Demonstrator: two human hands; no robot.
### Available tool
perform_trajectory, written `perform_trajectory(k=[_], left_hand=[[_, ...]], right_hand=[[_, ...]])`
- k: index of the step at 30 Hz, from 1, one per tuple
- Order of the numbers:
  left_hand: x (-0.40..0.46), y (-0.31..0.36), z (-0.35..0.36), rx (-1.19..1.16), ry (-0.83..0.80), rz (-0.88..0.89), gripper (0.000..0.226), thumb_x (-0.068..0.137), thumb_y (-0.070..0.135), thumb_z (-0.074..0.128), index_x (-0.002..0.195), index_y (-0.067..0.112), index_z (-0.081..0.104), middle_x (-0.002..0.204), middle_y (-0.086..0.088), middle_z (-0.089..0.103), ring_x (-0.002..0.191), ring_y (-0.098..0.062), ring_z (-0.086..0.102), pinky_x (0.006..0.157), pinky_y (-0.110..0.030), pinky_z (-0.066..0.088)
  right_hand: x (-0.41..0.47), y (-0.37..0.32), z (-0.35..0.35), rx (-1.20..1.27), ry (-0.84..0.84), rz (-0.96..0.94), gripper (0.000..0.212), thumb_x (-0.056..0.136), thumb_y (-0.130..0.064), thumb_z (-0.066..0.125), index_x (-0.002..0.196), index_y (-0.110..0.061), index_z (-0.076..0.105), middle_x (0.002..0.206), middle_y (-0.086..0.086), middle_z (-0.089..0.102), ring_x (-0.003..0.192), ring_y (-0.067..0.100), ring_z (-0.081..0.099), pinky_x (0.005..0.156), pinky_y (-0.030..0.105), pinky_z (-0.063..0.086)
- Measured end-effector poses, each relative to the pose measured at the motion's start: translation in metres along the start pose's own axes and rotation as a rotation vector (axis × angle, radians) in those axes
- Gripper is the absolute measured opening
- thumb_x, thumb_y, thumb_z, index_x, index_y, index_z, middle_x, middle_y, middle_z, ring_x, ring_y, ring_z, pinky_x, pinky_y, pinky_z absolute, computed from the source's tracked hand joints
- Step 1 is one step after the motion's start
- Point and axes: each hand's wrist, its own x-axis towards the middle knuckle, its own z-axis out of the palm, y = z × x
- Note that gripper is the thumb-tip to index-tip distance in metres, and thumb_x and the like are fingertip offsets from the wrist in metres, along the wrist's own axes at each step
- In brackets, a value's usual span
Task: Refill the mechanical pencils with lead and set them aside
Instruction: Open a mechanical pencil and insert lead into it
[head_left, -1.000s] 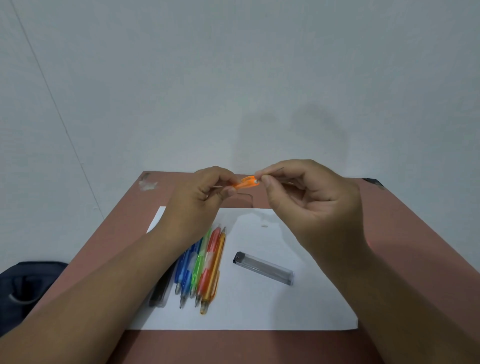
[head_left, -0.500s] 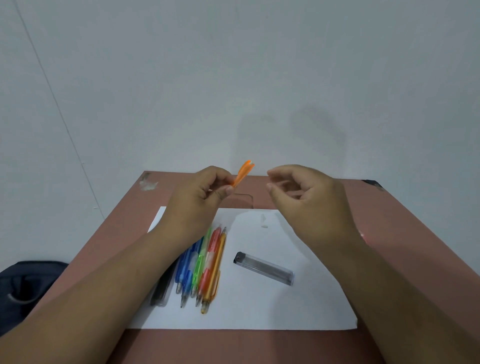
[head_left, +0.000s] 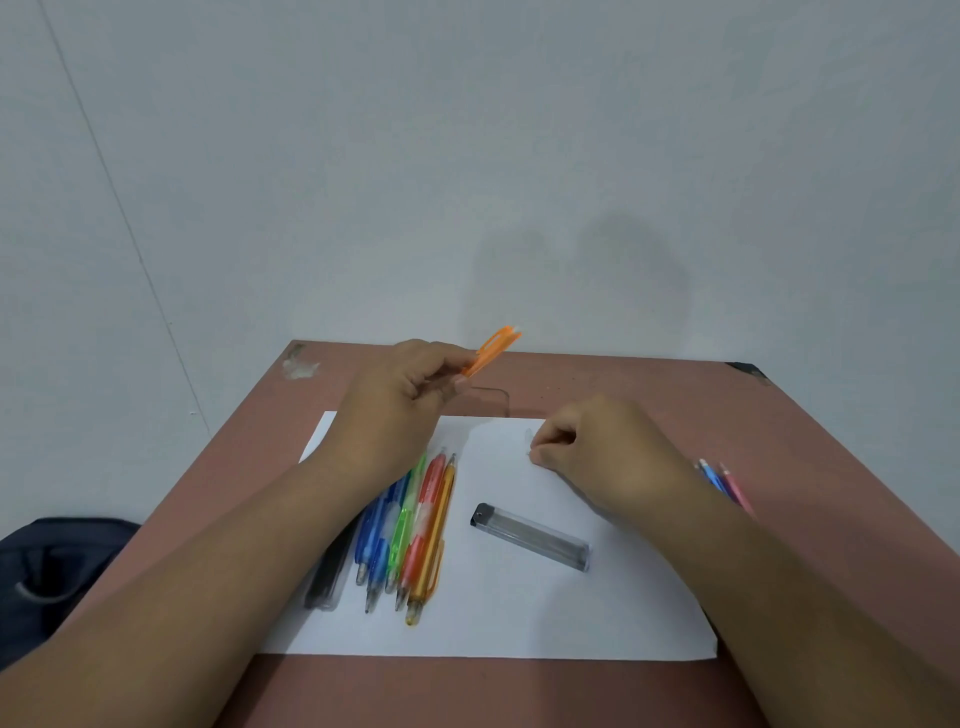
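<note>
My left hand (head_left: 400, 410) grips an orange mechanical pencil (head_left: 491, 351) above the table's far edge, with its clip end tilted up and to the right. My right hand (head_left: 602, 462) rests low on the white paper (head_left: 519, 613), fingers curled. Its thumb and forefinger pinch a small white piece (head_left: 529, 441) that lies on the sheet. A clear lead case (head_left: 530, 538) lies on the paper between my forearms. Several pencils (head_left: 415, 530) in blue, green, red and orange lie side by side under my left wrist, with a black one (head_left: 327, 577) at their left.
The brown table (head_left: 779, 426) stands against a pale wall. A blue and a pink pencil (head_left: 724, 483) lie on the table right of my right wrist, partly hidden. A dark bag (head_left: 47, 577) sits on the floor at the left.
My right hand has left the end of the orange pencil and dropped to the paper at the small white piece. My left hand has tipped the pencil's end upward.
</note>
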Motion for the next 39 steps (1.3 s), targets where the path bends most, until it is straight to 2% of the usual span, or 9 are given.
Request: perform_trajectory(k=[5, 8, 12, 14, 19, 26, 33, 35, 39], left_hand=[[0.001, -0.003, -0.001, 0.054, -0.003, 0.029, 0.039, 0.096, 0.003, 0.06, 0.116, 0.033, 0.072, 0.095, 0.024, 0.061, 0.094, 0.009, 0.056, 0.078, -0.001, 0.038], [0.002, -0.008, -0.001, 0.088, -0.004, 0.021, 0.044, 0.096, 0.0, 0.057, 0.118, 0.036, 0.071, 0.095, 0.017, 0.062, 0.094, 0.002, 0.056, 0.077, -0.003, 0.038], [0.003, -0.011, 0.0, 0.133, -0.008, 0.012, 0.045, 0.097, -0.001, 0.055, 0.12, 0.036, 0.071, 0.097, 0.007, 0.062, 0.093, -0.006, 0.056, 0.077, -0.015, 0.043], [0.002, -0.012, 0.0, 0.138, -0.011, 0.015, 0.046, 0.097, -0.001, 0.055, 0.12, 0.035, 0.07, 0.098, 0.006, 0.062, 0.093, -0.008, 0.056, 0.077, -0.014, 0.041], [0.002, -0.013, 0.0, 0.14, -0.01, 0.019, 0.045, 0.097, 0.0, 0.056, 0.12, 0.037, 0.07, 0.098, 0.005, 0.062, 0.093, -0.008, 0.057, 0.076, -0.009, 0.039], [0.002, -0.011, -0.001, 0.135, -0.01, 0.023, 0.049, 0.096, -0.002, 0.057, 0.118, 0.041, 0.069, 0.096, 0.005, 0.061, 0.092, -0.005, 0.056, 0.075, -0.002, 0.036], [0.002, -0.011, -0.001, 0.163, -0.012, 0.02, 0.049, 0.096, -0.003, 0.056, 0.119, 0.038, 0.071, 0.095, 0.004, 0.059, 0.092, -0.01, 0.056, 0.074, -0.01, 0.041], [0.001, -0.01, -0.002, 0.155, -0.005, 0.022, 0.049, 0.096, -0.002, 0.056, 0.117, 0.04, 0.071, 0.094, 0.006, 0.058, 0.092, -0.009, 0.055, 0.074, -0.007, 0.039], [0.0, -0.006, -0.004, 0.132, 0.025, 0.013, 0.043, 0.096, 0.002, 0.059, 0.113, 0.04, 0.071, 0.093, 0.013, 0.055, 0.091, -0.005, 0.053, 0.072, -0.001, 0.036]], right_hand=[[-0.001, -0.003, 0.0, -0.097, 0.018, -0.04, 0.017, 0.095, -0.022, 0.061, 0.084, -0.014, 0.072, 0.084, 0.002, 0.07, 0.074, 0.017, 0.063, 0.069, 0.034, 0.052], [-0.003, -0.005, -0.004, -0.031, 0.135, -0.081, 0.015, 0.096, -0.027, 0.061, 0.084, -0.024, 0.07, 0.085, -0.011, 0.065, 0.078, 0.01, 0.058, 0.068, 0.027, 0.044], [-0.011, -0.012, -0.011, 0.247, 0.347, -0.114, 0.01, 0.09, -0.026, 0.07, 0.08, -0.027, 0.072, 0.065, -0.019, 0.066, 0.065, -0.002, 0.06, 0.057, 0.013, 0.043], [-0.016, -0.016, -0.013, 0.369, 0.433, -0.153, 0.008, 0.088, -0.021, 0.072, 0.082, -0.025, 0.075, 0.059, -0.024, 0.063, 0.06, -0.006, 0.06, 0.056, 0.009, 0.043], [-0.017, -0.018, -0.012, 0.409, 0.524, -0.233, 0.007, 0.087, -0.015, 0.073, 0.085, -0.021, 0.078, 0.07, -0.017, 0.068, 0.067, -0.005, 0.063, 0.064, 0.011, 0.048], [-0.016, -0.017, -0.01, 0.39, 0.59, -0.307, 0.007, 0.086, -0.013, 0.074, 0.084, -0.019, 0.078, 0.075, -0.012, 0.071, 0.071, 0.002, 0.066, 0.067, 0.015, 0.052], [-0.015, -0.014, -0.01, 0.318, 0.615, -0.367, 0.008, 0.085, -0.011, 0.075, 0.083, -0.019, 0.078, 0.074, -0.011, 0.071, 0.074, 0.004, 0.066, 0.068, 0.017, 0.053], [-0.015, -0.013, -0.01, 0.267, 0.614, -0.393, 0.009, 0.086, -0.012, 0.074, 0.083, -0.019, 0.077, 0.074, -0.01, 0.07, 0.075, 0.006, 0.065, 0.067, 0.018, 0.051], [-0.012, -0.01, -0.011, 0.093, 0.61, -0.457, 0.011, 0.087, -0.013, 0.072, 0.078, -0.019, 0.073, 0.068, -0.008, 0.064, 0.067, 0.011, 0.06, 0.064, 0.031, 0.051]])
